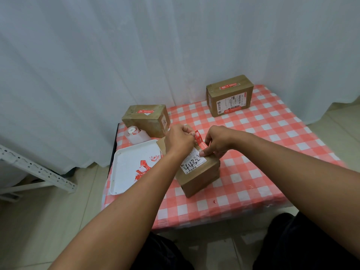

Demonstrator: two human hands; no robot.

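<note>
While the left hand (180,140) pinches the top end of a red strip (200,140) between thumb and fingertips, fingers tightly curled, the strip stands up off the cardboard box (200,176), its lower end stuck on the top face. Over to the right hand (218,142): it's clamped on that same box, thumb pressed flat on the top just by the white label (192,162) with "4432" handwritten on it, fingers curled down beside the strip's foot. That box sits tilted near the middle of the red-and-white checked tablecloth (263,152), directly under both hands. Looking out from it, at 9 o'clock lies a white tray (124,162), touching or just beside the box's corner, with torn red and white scraps (143,168) piled in it. At 10 o'clock, just beyond the tray, a white roll (134,134) of paper. At 11 o'clock a second brown parcel (145,119), red sticker on its top. At 1 o'clock, well apart at the far edge, a third parcel (229,94) showing a shipping label. Behind it all hangs a white curtain (175,45).
</note>
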